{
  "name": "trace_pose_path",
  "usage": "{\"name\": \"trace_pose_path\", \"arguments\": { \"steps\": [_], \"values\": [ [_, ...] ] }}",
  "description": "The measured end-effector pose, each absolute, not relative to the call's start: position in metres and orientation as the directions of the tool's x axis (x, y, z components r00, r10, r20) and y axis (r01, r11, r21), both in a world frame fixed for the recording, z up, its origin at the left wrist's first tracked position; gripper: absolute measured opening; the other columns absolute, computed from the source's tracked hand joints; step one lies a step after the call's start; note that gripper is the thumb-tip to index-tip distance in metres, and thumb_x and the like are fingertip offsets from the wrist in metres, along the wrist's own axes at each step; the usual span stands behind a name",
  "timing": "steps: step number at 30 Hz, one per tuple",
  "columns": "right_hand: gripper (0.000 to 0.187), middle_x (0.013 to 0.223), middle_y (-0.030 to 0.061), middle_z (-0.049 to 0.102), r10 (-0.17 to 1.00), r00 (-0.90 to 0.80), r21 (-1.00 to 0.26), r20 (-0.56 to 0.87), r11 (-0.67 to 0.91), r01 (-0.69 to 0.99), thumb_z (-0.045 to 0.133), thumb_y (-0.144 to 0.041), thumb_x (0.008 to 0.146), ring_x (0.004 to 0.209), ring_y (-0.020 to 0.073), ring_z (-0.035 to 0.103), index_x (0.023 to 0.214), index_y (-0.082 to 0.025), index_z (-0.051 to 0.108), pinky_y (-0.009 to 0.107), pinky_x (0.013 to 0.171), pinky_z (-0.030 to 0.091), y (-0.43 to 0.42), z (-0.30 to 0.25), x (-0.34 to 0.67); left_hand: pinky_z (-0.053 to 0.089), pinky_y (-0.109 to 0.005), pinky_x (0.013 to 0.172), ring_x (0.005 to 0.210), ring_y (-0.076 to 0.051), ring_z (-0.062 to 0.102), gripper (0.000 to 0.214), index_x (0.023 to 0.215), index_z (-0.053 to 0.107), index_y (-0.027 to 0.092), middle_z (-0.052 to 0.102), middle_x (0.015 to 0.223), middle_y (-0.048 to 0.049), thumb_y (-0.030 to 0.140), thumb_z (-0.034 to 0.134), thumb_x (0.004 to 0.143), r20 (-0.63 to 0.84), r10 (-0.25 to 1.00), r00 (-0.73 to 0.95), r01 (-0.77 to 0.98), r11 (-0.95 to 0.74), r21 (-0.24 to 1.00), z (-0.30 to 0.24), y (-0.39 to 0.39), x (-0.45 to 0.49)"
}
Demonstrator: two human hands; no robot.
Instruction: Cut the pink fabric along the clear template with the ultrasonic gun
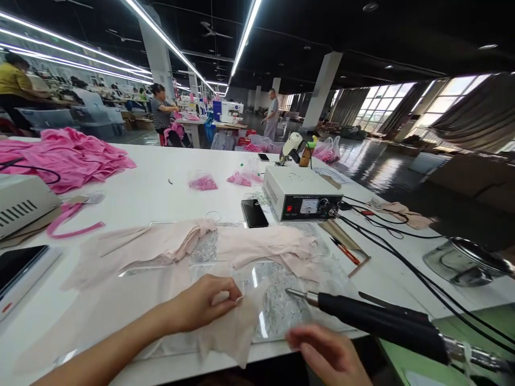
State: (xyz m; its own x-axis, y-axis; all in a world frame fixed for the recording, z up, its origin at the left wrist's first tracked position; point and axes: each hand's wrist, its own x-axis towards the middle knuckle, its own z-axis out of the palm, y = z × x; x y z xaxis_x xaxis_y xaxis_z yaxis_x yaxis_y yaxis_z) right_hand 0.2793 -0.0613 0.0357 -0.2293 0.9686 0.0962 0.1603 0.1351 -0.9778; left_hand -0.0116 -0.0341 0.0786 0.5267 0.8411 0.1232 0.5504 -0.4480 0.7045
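Observation:
My left hand (201, 305) pinches a fold of pale pink sheer fabric (173, 246) that lies spread on the white table (153, 187), over a clear plastic sheet (277, 311). My right hand (325, 351) hovers at the table's near edge, fingers curled and blurred, just under a black hand-held tool with a metal tip (374, 316). The tool rests pointing left over the clear sheet; the hand does not grip it.
A white control box (301, 195) with cables stands behind the fabric, a black phone (254, 213) beside it. A bright pink garment pile (68, 155) lies far left, small bags of pink beads (203, 182) mid-table. A metal dish (466, 260) sits right. People work at distant tables.

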Motion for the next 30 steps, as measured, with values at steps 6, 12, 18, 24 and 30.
{"name": "trace_pose_path", "arguments": {
  "steps": [6, 12, 18, 24, 30],
  "values": [
    [0.043, 0.109, 0.0075, 0.073, 0.678, -0.716, -0.963, 0.167, 0.269, 0.030, 0.072, -0.043, 0.073, 0.104, 0.0232, 0.065, 0.112, -0.023, 0.070, 0.040, 0.099, 0.046, -0.007, 0.076, 0.204, 0.042, -0.021, 0.065, 0.069, -0.012, 0.057, 0.011, 0.083, 0.059, 0.017, 0.067, 0.077, 0.0002, 0.026, 0.054, 0.088, 0.085, 0.842, 0.533, 0.520, -0.405, 0.752, 0.096, -0.054, -0.016],
    [0.038, 0.056, -0.0037, 0.054, 0.534, -0.845, -0.994, 0.035, 0.102, 0.023, 0.072, -0.053, 0.072, 0.052, 0.0087, 0.048, 0.078, -0.016, 0.067, 0.023, 0.052, 0.042, -0.014, 0.067, 0.187, 0.040, -0.020, 0.062, 0.067, -0.011, 0.052, 0.012, 0.080, 0.055, 0.016, 0.060, 0.073, 0.0009, 0.027, 0.059, 0.082, 0.017, 0.911, 0.413, 0.540, -0.260, 0.800, 0.117, -0.086, -0.033],
    [0.041, 0.058, -0.0052, 0.048, 0.575, -0.818, -0.997, -0.027, 0.048, 0.067, 0.071, -0.056, 0.070, 0.047, 0.0069, 0.043, 0.076, -0.016, 0.061, 0.022, 0.047, 0.040, -0.021, 0.071, 0.197, 0.031, -0.018, 0.052, 0.057, -0.008, 0.036, 0.031, 0.094, 0.058, 0.016, 0.040, 0.064, 0.0076, 0.045, 0.061, 0.084, 0.001, 0.935, 0.356, 0.470, -0.180, 0.864, 0.112, -0.088, -0.029],
    [0.033, 0.049, -0.0081, 0.041, 0.635, -0.772, -0.990, -0.032, 0.084, 0.110, 0.073, -0.048, 0.071, 0.040, 0.0046, 0.031, 0.074, -0.017, 0.061, 0.022, 0.040, 0.021, -0.017, 0.079, 0.198, 0.033, -0.019, 0.055, 0.058, -0.009, 0.041, 0.037, 0.086, 0.073, 0.014, 0.051, 0.061, 0.0039, 0.049, 0.067, 0.081, 0.005, 0.940, 0.342, 0.441, -0.165, 0.882, 0.094, -0.076, -0.011],
    [0.033, 0.051, -0.0070, 0.037, 0.715, -0.699, -0.983, 0.018, 0.142, 0.120, 0.072, -0.049, 0.071, 0.049, 0.0071, 0.029, 0.069, -0.018, 0.061, 0.025, 0.047, 0.022, -0.017, 0.081, 0.194, 0.040, -0.021, 0.060, 0.063, -0.013, 0.053, 0.040, 0.085, 0.077, 0.013, 0.067, 0.069, -0.0029, 0.047, 0.056, 0.090, 0.104, 0.948, 0.300, 0.450, -0.237, 0.861, 0.088, -0.079, -0.012]
  ]
}}
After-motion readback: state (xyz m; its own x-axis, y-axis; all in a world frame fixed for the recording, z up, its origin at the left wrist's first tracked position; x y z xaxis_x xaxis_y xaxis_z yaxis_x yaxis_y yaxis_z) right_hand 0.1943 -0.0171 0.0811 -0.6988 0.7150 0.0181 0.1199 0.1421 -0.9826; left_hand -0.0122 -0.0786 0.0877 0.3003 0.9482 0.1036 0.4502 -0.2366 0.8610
